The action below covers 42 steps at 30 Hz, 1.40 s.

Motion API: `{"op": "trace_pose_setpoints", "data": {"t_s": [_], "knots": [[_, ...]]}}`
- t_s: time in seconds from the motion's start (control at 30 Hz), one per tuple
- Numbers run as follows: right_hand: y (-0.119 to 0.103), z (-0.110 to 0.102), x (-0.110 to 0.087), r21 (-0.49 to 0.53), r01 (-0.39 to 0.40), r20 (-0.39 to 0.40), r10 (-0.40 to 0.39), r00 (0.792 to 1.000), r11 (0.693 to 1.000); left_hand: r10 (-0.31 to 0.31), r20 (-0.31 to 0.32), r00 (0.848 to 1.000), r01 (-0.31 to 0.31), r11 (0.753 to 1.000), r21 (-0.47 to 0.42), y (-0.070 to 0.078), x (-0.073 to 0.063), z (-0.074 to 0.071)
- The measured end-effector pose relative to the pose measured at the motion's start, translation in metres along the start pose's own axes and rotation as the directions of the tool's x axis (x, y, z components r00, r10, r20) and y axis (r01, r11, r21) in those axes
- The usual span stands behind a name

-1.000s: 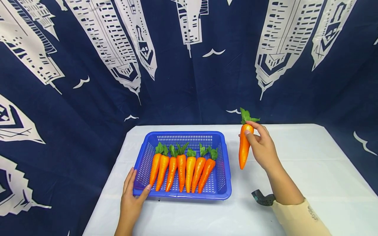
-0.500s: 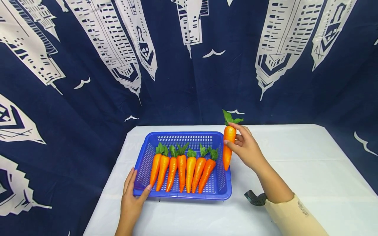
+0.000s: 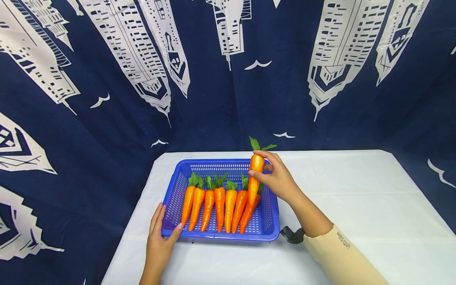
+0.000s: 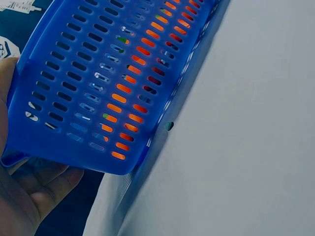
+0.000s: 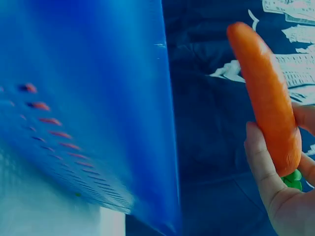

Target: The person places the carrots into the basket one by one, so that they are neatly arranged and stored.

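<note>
My right hand (image 3: 279, 180) pinches an orange carrot (image 3: 256, 168) with green leaves near its thick end, tip pointing down. In the head view this carrot overlaps the rightmost carrot in the blue basket (image 3: 221, 236); the right wrist view shows it raised above the basket wall (image 5: 123, 98). Inside the basket several carrots (image 3: 229, 209) lie side by side in a row, leaves toward the back. My left hand (image 3: 159, 245) holds the basket's front left corner, thumb on the front rim and fingers along the left side. Through the slots in the left wrist view, orange shows.
A white-covered table (image 3: 356, 206) carries the basket and extends well to its right. A dark blue curtain (image 3: 235, 107) printed with white buildings and birds hangs behind. A black wrist device (image 3: 293, 235) sticks out from the right wrist, close to the basket's front right corner.
The right hand has carried its carrot leftward, from beside the basket to over its right part. The left hand, basket and row of carrots have stayed in place.
</note>
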State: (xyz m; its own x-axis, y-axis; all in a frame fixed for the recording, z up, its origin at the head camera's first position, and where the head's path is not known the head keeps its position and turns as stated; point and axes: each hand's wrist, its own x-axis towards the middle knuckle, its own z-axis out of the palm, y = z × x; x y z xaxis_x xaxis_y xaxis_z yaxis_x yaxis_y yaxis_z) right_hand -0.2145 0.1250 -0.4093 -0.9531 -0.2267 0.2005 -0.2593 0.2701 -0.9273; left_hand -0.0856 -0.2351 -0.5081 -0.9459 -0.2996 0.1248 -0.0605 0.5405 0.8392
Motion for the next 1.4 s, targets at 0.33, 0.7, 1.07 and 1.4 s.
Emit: {"op": "trace_pose_setpoints", "data": {"t_s": [0.33, 0.7, 1.07, 1.4], "knots": [[-0.008, 0.011, -0.001, -0.012, 0.031, 0.059, -0.030, 0.998, 0.999, -0.007, 0.000, 1.000, 0.007, 1.000, 0.003, 0.001, 0.000, 0.000], [-0.023, 0.017, 0.005, 0.008, 0.087, 0.145, -0.087, 0.986, 0.996, -0.004, -0.002, 1.000, 0.004, 1.000, 0.001, 0.000, -0.001, 0.001], [-0.020, 0.029, 0.021, -0.062, 0.009, 0.207, 0.004, 0.978, 0.998, 0.008, -0.005, 1.000, -0.008, 1.000, -0.003, -0.001, -0.001, 0.001], [-0.003, 0.046, 0.035, -0.067, -0.088, 0.294, 0.104, 0.950, 0.994, 0.006, 0.003, 1.000, -0.006, 1.000, 0.004, 0.000, 0.000, 0.001]]}}
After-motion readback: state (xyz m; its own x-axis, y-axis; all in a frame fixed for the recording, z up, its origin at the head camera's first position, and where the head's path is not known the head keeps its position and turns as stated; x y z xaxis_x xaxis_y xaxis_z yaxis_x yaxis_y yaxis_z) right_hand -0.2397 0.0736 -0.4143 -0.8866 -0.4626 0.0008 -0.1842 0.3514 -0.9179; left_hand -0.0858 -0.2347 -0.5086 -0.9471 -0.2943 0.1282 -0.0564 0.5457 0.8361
